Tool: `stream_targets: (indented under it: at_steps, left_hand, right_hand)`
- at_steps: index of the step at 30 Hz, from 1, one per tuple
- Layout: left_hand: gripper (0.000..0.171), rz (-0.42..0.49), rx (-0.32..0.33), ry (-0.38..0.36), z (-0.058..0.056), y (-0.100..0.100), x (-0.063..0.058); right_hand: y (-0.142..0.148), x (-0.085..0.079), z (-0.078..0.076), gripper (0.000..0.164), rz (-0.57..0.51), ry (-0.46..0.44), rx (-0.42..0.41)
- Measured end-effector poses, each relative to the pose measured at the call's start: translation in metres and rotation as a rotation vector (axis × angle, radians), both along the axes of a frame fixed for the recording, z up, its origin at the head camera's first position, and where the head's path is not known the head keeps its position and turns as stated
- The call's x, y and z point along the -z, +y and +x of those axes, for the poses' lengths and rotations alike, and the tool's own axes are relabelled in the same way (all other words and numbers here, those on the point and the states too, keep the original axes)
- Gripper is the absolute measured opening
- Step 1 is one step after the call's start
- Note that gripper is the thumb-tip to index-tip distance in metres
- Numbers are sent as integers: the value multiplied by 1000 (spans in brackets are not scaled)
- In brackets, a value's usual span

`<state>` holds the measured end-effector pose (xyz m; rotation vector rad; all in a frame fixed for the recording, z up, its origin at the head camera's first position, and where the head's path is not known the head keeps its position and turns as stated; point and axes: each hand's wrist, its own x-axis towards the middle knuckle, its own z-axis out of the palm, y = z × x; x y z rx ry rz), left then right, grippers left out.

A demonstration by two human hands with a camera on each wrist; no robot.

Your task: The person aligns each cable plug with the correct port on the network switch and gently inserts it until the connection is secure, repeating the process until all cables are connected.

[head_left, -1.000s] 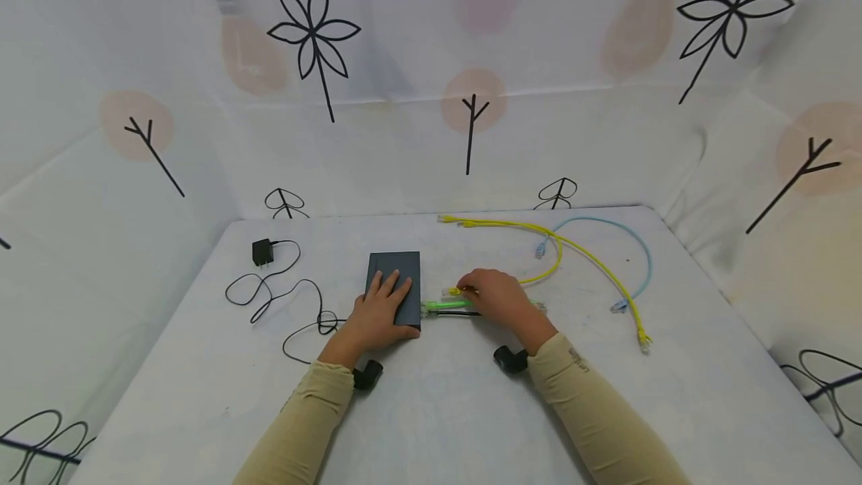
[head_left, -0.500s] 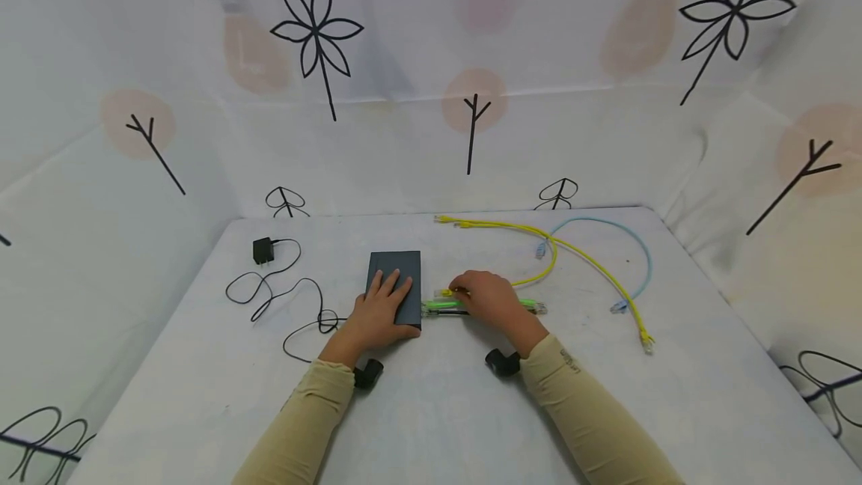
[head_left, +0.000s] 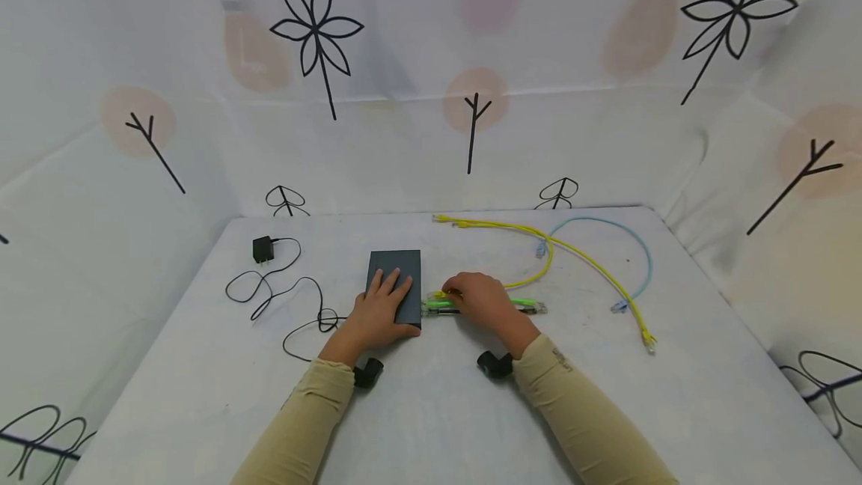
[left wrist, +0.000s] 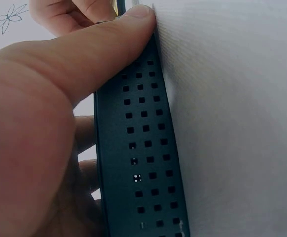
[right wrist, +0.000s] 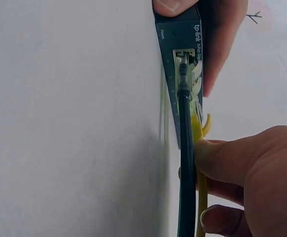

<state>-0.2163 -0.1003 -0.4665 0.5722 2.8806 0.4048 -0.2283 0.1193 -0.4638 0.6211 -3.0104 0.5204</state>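
A dark tp-link network switch (head_left: 394,268) lies on the white table. My left hand (head_left: 380,313) holds it, fingers spread over the top; in the left wrist view, the thumb (left wrist: 104,47) presses along the perforated side. My right hand (head_left: 481,299) pinches a yellow Ethernet cable (right wrist: 197,127) just behind its plug, close to the port face. Beside it, a black Ethernet cable (right wrist: 185,148) is plugged into the switch. A green Ethernet cable (head_left: 525,302) lies alongside, running to the same face. The right fingers partly hide these cables.
At left, a black power adapter (head_left: 263,249) lies with its looped cord (head_left: 316,287) running toward the switch. Another yellow cable (head_left: 592,257) and a light blue cable (head_left: 643,245) lie at back right. Patterned white cloth (head_left: 397,156) walls surround the table.
My right hand has moved left toward the switch, bringing the yellow plug to its port face. The yellow cables have shifted slightly left behind it. The left hand keeps its place.
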Motion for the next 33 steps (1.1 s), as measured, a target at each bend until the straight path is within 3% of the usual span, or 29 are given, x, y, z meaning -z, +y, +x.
stream_targets:
  at_steps: [33]
  left_hand:
    - [93, 9, 8, -3, 1, 1, -3]
  right_hand:
    - [-7, 6, -5, 17, -53, 25, -48]
